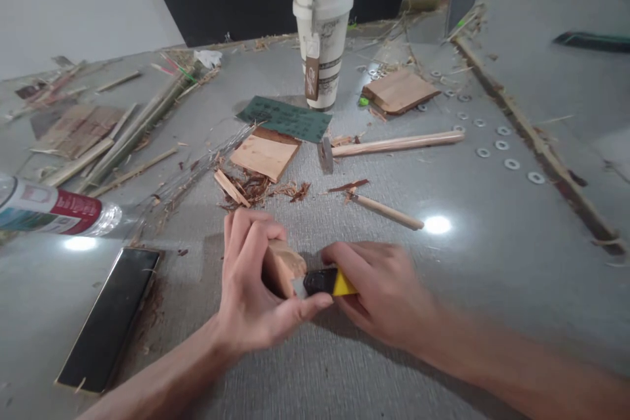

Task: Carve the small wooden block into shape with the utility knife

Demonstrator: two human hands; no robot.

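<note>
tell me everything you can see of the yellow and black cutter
The cutter has a black front section, a yellow body, both plastic-looking, and a short grey blade that sticks out. It lies roughly crosswise in the view, blade pointing left. The right hand grips it and hides its rear. The blade meets the end of a wood piece held in the left hand; whether the left thumb touches the cutter is unclear.

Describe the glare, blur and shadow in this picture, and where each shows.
Head view: bright glare on the table, just right of the thin rod and below the bottle; head view: right hand and right forearm smeared, left hand sharper; head view: soft shadow beneath the right forearm.
</note>
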